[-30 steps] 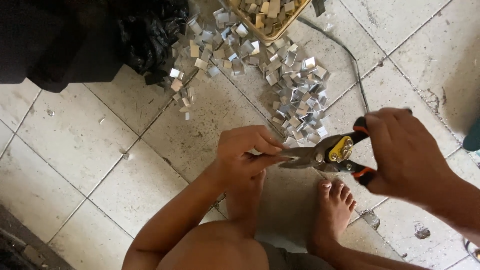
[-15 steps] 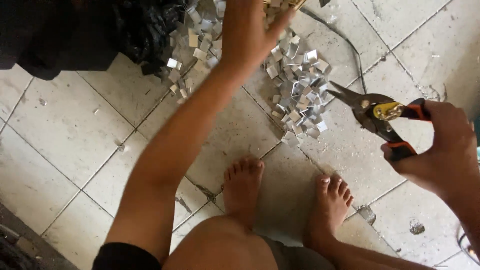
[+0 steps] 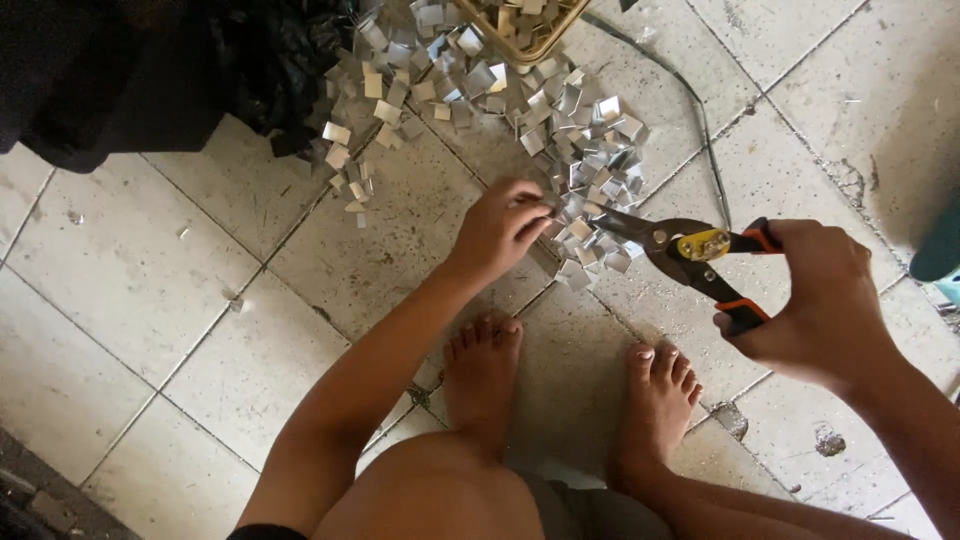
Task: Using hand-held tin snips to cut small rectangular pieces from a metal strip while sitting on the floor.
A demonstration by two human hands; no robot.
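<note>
My right hand (image 3: 825, 300) grips tin snips (image 3: 690, 250) with orange and black handles; the blades are parted and point left. My left hand (image 3: 500, 228) pinches a small shiny metal piece (image 3: 552, 212) right at the blade tips. Under both hands a heap of small cut metal pieces (image 3: 575, 170) spreads over the tiled floor. My bare feet (image 3: 480, 370) rest on the tiles just below the hands.
A woven basket (image 3: 520, 30) with more pieces stands at the top edge. A black plastic bag (image 3: 270, 60) and dark cloth lie at the top left. A thin dark wire (image 3: 700, 130) curves across the tiles near the heap. A blue-green object (image 3: 940, 250) shows at the right edge.
My left hand reached up to the basket, then came back down with a metal piece to the snips' tips. My right hand swung the snips right and back in toward the left hand.
</note>
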